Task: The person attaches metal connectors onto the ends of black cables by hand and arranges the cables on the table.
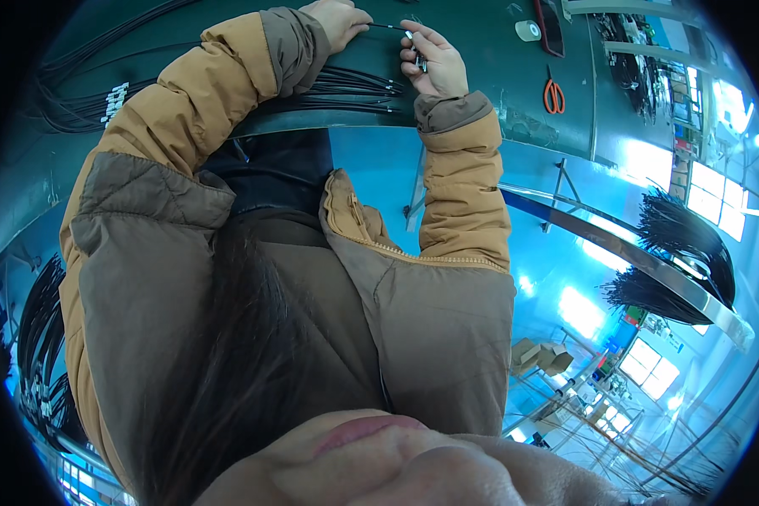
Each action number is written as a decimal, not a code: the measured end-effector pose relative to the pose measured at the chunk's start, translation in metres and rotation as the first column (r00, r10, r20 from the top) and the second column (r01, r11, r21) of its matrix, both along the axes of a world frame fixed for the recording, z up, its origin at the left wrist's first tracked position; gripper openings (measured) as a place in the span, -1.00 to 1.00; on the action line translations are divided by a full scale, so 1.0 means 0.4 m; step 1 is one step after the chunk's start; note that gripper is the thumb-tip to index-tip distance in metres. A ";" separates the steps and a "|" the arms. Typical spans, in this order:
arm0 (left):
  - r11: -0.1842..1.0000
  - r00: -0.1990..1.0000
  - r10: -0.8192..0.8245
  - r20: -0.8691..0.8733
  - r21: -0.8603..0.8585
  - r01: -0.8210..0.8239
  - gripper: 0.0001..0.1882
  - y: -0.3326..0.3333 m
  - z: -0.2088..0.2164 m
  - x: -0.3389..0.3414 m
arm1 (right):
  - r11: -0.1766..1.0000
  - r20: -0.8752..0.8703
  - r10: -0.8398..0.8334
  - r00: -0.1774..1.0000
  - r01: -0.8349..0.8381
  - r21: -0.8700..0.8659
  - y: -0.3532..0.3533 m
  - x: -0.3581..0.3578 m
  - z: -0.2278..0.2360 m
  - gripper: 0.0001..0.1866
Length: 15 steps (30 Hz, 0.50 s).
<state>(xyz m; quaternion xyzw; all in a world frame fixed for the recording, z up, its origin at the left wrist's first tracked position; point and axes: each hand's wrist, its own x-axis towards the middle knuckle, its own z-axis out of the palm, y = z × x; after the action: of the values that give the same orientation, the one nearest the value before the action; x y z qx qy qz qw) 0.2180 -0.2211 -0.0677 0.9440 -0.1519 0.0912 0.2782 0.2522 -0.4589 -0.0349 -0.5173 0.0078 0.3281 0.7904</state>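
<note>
At the top of the view my left hand (337, 24) is closed in a pinch on a thin black cable (383, 26), which stretches across to my right hand (440, 72). My right hand is closed too, with its thumb and index finger at the cable's end. Small shiny metal pieces (420, 59) sit against its curled fingers; their exact kind is too small to make out. Below both hands, a bundle of black cables (354, 83) lies on the green table (514, 126), its ends pointing toward my right wrist.
Orange-handled scissors (553, 96), a white spool (528, 31) and a dark phone-like object (550, 27) lie to the right. White clips (115, 104) sit on cables at the left. Black cable bunches (683, 244) hang over a metal rail at right. Cardboard boxes (541, 356) stand beyond.
</note>
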 end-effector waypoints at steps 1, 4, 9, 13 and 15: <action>1.000 1.000 0.000 0.000 0.000 0.000 -0.75 0.000 0.003 -0.002 | 1.000 0.000 0.000 1.000 0.000 0.000 0.001 -0.001 0.001 -0.79; 1.000 0.999 -0.015 -0.035 -0.002 0.015 -0.75 -0.002 0.004 -0.002 | 0.997 0.067 0.030 0.997 -0.025 -0.071 0.006 -0.006 0.002 -0.78; 0.996 0.993 -0.042 0.115 0.082 0.033 -0.76 0.032 -0.080 0.007 | 0.996 0.110 0.016 0.994 -0.006 -0.089 0.008 -0.003 -0.012 -0.84; 0.996 0.992 -0.074 0.106 0.064 0.068 -0.76 0.034 -0.086 0.010 | 0.988 0.265 0.030 0.964 0.012 -0.155 0.008 -0.006 -0.013 -0.83; 0.996 0.988 -0.074 0.132 0.059 0.067 -0.76 0.033 -0.086 0.005 | 0.897 0.635 0.157 0.756 0.159 -0.411 0.031 -0.011 -0.018 -0.86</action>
<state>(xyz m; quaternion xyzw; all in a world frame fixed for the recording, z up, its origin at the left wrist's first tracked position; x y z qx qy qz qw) 0.2202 -0.2080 -0.1022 0.9371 -0.2059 0.1403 0.2446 0.2476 -0.4464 -0.0420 -0.7638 -0.1943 0.1158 0.6045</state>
